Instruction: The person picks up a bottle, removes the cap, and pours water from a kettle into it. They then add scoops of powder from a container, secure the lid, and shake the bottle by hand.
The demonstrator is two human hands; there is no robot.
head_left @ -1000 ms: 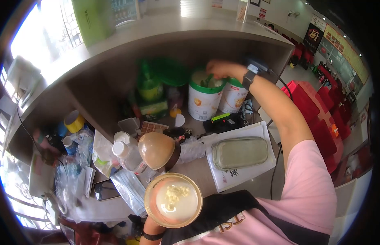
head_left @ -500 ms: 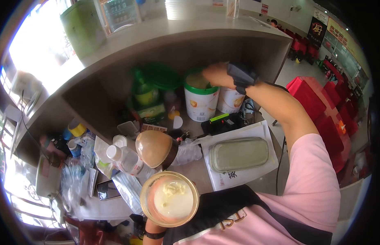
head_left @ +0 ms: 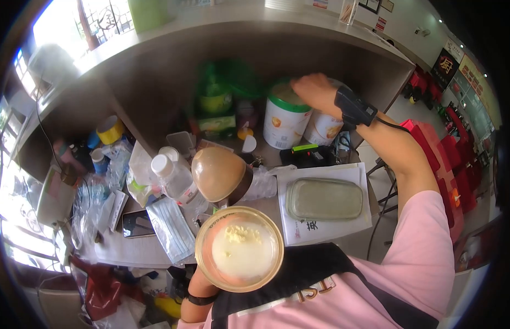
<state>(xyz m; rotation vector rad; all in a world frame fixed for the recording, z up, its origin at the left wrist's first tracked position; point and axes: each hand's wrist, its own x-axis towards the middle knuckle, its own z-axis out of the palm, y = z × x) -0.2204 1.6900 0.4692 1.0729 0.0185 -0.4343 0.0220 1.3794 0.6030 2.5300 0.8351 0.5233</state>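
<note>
My left hand, mostly hidden below the rim, holds up a round clear plastic cup. White contents with pale yellow clumps of powder show inside the cup. My right hand is curled above the rim of a white tub with a green rim; its fingertips are turned toward the opening, and what they hold is hidden. A second white tub stands beside the first, partly behind my wrist. A brown domed lid or bowl sits just beyond the cup.
On the counter are a clear bottle, a face mask, a phone and plastic bags. A glass container lies on papers at the right. Green bottles stand in the shelf; red chairs are beyond.
My right hand has lifted from inside the tub to above its rim. The view has shifted, and the cup appears slightly higher and further right. The clumps in it look more spread out.
</note>
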